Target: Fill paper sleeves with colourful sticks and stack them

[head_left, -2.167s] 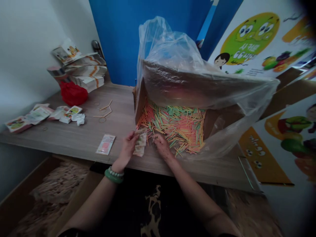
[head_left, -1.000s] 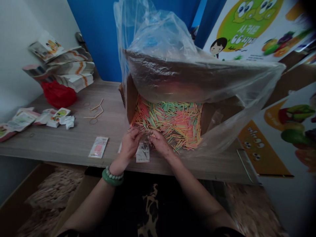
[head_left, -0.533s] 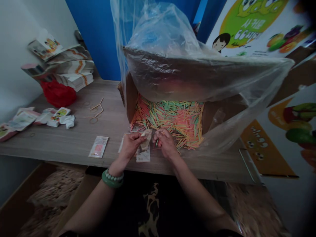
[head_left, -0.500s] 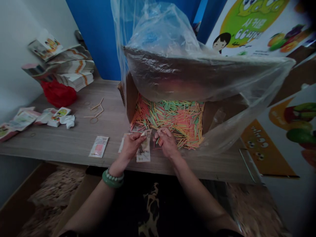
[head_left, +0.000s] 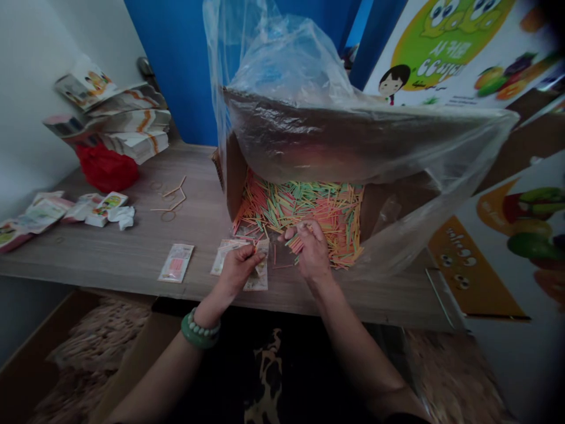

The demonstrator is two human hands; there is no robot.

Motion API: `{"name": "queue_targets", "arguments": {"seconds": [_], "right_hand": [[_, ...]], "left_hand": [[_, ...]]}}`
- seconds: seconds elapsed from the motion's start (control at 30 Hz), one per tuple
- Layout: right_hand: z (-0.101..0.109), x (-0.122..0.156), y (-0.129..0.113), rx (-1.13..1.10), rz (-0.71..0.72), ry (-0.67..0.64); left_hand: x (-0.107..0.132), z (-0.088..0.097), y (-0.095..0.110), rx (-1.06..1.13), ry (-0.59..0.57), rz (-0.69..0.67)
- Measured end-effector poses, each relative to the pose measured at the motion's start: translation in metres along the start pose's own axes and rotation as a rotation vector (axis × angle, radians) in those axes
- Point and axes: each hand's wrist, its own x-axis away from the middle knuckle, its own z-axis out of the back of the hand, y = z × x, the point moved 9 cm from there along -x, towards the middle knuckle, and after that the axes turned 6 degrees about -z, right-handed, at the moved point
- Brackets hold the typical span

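Observation:
My right hand (head_left: 314, 250) is closed around a bunch of thin coloured sticks (head_left: 295, 242), pink and green, at the front of the box. To its left, my left hand (head_left: 241, 268) has its fingers pinched together above a small printed packet (head_left: 257, 281). A bit of orange shows at those fingertips, too small to make out. Another packet (head_left: 220, 257) lies partly behind the left hand. A heap of pink, green and yellow sticks (head_left: 304, 206) fills the open cardboard box (head_left: 236, 171). Farther left, a packet with pink contents (head_left: 176, 263) lies flat.
Clear plastic sheeting (head_left: 300, 65) drapes over the box and its right side. At the left are a red bag (head_left: 106, 168), stacked printed packaging (head_left: 139, 141), crumpled packets (head_left: 46, 209), a bent stick (head_left: 176, 200) and rubber bands. Printed cartons (head_left: 498, 235) stand at the right.
My right hand has moved right, away from the left hand, keeping its bunch of sticks. My left hand has lowered slightly, and orange now shows at its fingertips.

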Motion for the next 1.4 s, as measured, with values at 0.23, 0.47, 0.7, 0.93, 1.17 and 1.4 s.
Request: {"name": "queue_targets", "arguments": {"seconds": [0.23,0.47,0.7,0.93,1.17,1.4], "right_hand": [[-0.045,0.002,-0.027,-0.037,0.131,-0.065],[-0.042,0.011,0.003,0.081,0.046,-0.063],[-0.024,0.015,0.015,0.166,-0.049,-0.003],[-0.048,0.015,0.024,0.355,-0.109,-0.289],[-0.04,0.019,0.026,0.476,-0.061,-0.403],[-0.015,0.018,0.049,0.615,-0.128,-0.173]], "left_hand": [[0.004,-0.02,0.007,0.084,-0.084,0.074],[0.006,-0.018,0.011,0.14,-0.069,0.048],[0.007,-0.015,0.017,0.1,0.02,-0.055],[0.002,-0.025,0.022,-0.016,-0.066,-0.131],[0.004,-0.008,0.014,0.321,-0.027,-0.047],[0.006,0.005,0.017,0.289,-0.025,-0.104]]}}
